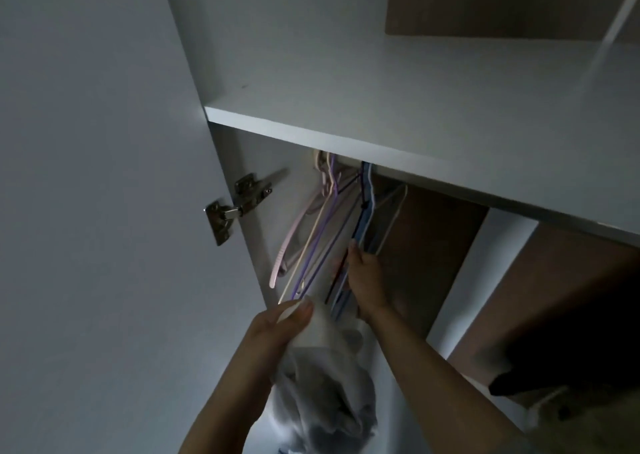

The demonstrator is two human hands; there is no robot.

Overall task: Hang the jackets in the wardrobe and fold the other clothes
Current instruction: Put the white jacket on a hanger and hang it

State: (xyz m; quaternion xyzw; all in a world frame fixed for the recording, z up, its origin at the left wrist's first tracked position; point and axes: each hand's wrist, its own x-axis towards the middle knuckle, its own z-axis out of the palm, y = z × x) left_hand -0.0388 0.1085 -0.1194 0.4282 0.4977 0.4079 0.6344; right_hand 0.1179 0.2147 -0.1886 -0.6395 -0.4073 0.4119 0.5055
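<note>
Inspector: Your right hand (363, 280) curls round the blue hangers (362, 225) under the wardrobe shelf (381, 134). Separate one, lift its hook clear.

Operator: And the left?

Inspector: Your left hand (284, 322) grips the bunched pale jacket (325, 394) below the hangers.

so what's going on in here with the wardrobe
A person stands at the open wardrobe. Their right hand grips a bunch of blue and dark hangers hanging under the shelf, while the left hand holds a bunched pale grey garment. More hangers, pink and purple, hang further left. The garment is not yet on a hanger.
</note>
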